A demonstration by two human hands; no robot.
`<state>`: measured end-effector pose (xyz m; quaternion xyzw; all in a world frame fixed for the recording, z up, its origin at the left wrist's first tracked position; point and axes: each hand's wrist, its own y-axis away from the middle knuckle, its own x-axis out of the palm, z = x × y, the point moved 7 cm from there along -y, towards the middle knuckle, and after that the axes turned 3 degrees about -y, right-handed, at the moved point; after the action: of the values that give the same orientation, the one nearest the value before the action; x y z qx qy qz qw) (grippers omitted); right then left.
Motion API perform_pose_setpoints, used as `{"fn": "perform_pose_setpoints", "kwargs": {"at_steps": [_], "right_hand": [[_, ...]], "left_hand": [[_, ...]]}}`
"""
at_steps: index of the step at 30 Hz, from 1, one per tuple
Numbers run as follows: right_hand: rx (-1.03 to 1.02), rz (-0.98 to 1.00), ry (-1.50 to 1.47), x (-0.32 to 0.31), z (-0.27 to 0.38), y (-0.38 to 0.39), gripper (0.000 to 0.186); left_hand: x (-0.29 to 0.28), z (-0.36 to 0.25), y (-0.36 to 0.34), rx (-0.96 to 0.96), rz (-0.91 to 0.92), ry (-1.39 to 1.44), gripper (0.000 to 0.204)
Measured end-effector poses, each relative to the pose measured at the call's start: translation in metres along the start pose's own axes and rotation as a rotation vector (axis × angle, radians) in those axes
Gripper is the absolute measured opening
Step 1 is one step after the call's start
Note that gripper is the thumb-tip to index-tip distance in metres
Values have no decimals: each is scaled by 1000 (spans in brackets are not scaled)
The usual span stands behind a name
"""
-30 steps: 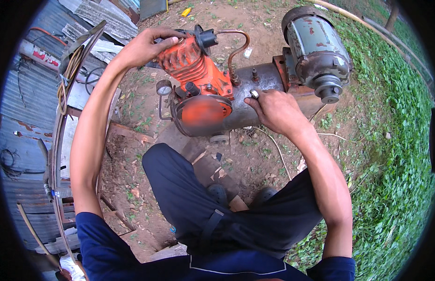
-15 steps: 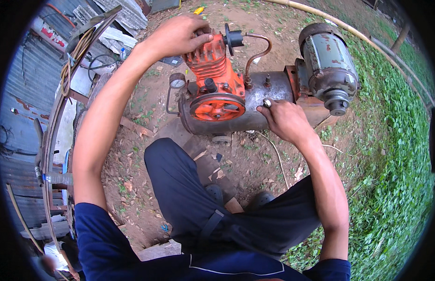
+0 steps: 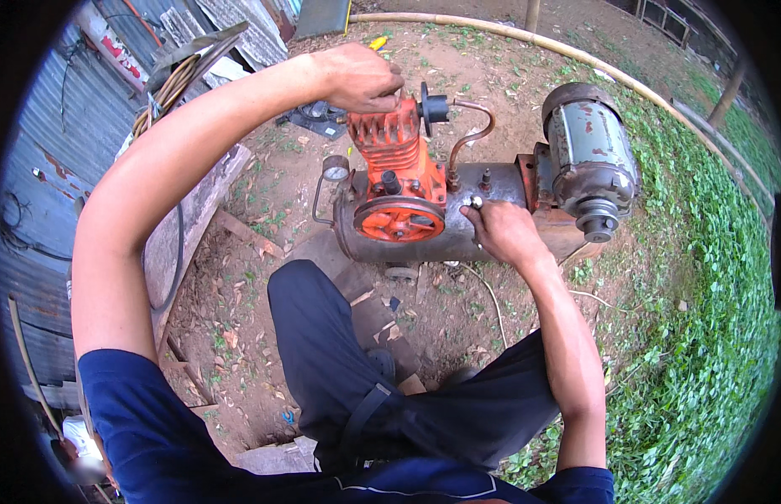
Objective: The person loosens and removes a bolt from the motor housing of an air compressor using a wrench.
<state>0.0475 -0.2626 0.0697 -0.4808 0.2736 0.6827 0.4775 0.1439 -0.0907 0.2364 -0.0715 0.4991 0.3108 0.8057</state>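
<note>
An orange compressor pump (image 3: 394, 147) with a finned head and a spoked pulley wheel (image 3: 400, 223) stands on a dark cylindrical air tank (image 3: 508, 181). My left hand (image 3: 362, 78) reaches over the top of the finned head, its fingers curled down and pressed together; whatever they pinch is hidden. Resting by the tank's upper side, my right hand (image 3: 506, 231) is closed around a metal wrench. The wrench's shiny ring end (image 3: 476, 202) sticks out past the thumb, and most of its shank is covered by my fingers.
A grey-green electric motor (image 3: 590, 139) is mounted at the tank's right end. A copper pipe (image 3: 489, 126) curves from the pump to the tank, and a pressure gauge (image 3: 335, 170) sits at left. Corrugated metal sheets (image 3: 54, 168) lean at left; leafy grass (image 3: 701, 336) grows at right.
The whole view has shifted, so the compressor appears lower. My left hand has moved slightly farther over the pump head's top. My right hand keeps its hold on the wrench by the tank.
</note>
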Motion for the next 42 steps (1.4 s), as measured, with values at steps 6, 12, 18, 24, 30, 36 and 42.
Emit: {"fn": "perform_pose_setpoints", "kwargs": {"at_steps": [6,12,18,24,30,36,42], "right_hand": [[-43,-19,8,-1,4,4,49],[-59,-80,-55,-6,8,10,49],[-55,-140,-91,-21,5,13,50],[-43,-109,-74,-13,-3,15,47],[-85,-85,-89,-14,10,16,43],[-92,-56,-65,-20,13,22,43],[-85,-39,-45,-14,14,20,43]], "left_hand": [[6,4,-5,-175,134,225,48],[13,11,-7,-77,192,324,42],[-1,13,-8,4,265,358,37],[-19,-14,-11,215,163,54,40],[-25,-5,1,165,-24,77,32],[-21,10,0,-210,39,281,36],[-9,0,-3,-84,35,309,23]]}}
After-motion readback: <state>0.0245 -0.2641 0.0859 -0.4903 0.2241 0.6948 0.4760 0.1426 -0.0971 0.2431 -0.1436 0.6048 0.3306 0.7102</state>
